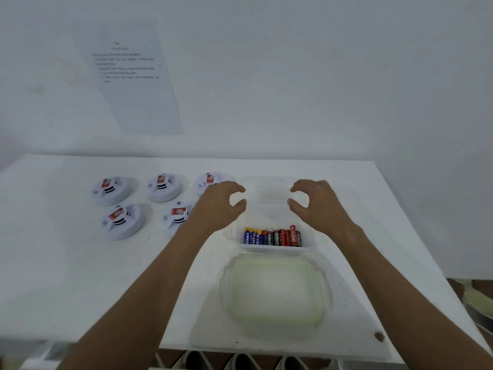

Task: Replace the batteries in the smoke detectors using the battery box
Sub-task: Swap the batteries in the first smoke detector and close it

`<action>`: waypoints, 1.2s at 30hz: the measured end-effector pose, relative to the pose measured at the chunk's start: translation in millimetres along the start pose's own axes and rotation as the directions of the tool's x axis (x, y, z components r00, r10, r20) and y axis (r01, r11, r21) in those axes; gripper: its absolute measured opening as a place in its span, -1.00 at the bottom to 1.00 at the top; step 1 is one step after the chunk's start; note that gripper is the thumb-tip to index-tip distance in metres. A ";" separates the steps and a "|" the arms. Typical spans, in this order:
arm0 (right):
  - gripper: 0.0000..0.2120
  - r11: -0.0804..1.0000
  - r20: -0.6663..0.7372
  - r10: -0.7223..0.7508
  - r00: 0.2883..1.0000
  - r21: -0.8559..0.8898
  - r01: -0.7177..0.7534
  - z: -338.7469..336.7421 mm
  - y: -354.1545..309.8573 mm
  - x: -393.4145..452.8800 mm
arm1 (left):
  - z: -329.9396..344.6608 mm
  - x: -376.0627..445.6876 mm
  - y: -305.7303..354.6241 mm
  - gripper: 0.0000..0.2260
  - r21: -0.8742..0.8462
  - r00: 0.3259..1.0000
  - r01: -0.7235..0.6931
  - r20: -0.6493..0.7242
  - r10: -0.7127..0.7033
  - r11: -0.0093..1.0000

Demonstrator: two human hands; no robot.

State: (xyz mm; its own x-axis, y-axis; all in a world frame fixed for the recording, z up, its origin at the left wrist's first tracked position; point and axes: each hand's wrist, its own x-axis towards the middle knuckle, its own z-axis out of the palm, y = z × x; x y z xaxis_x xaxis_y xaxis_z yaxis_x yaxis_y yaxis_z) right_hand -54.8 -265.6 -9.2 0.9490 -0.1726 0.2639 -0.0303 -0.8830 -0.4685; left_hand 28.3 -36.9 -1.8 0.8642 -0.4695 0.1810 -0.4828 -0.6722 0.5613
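Several white round smoke detectors with red labels sit in two rows on the left half of the white table. A clear plastic battery box stands at centre right, with a row of batteries along its near wall. Its clear lid with a green seal lies just in front of it. My left hand and my right hand hover at either side of the box, fingers curled and apart, holding nothing. My left hand hides part of two detectors.
A printed sheet of paper hangs on the white wall behind the table. The table's right edge runs diagonally at the right, with flooring below it. Shoes show under the near edge.
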 end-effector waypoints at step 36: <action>0.08 0.975 0.476 -0.059 0.878 0.216 -0.052 153.2 -170.7 47.7 | -74.5 -21.5 -183.2 -0.41 -0.106 0.961 -0.017 0.273 0.045 0.994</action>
State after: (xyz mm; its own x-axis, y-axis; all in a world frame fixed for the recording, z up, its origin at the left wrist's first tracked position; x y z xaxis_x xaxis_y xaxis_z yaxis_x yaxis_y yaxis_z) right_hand 43.7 -56.2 -45.8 0.9840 0.1081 -0.1420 -0.0109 -0.7577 -0.6525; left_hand 108.7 138.9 -48.4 0.7697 -0.6381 -0.0215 -0.4796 -0.6001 0.6402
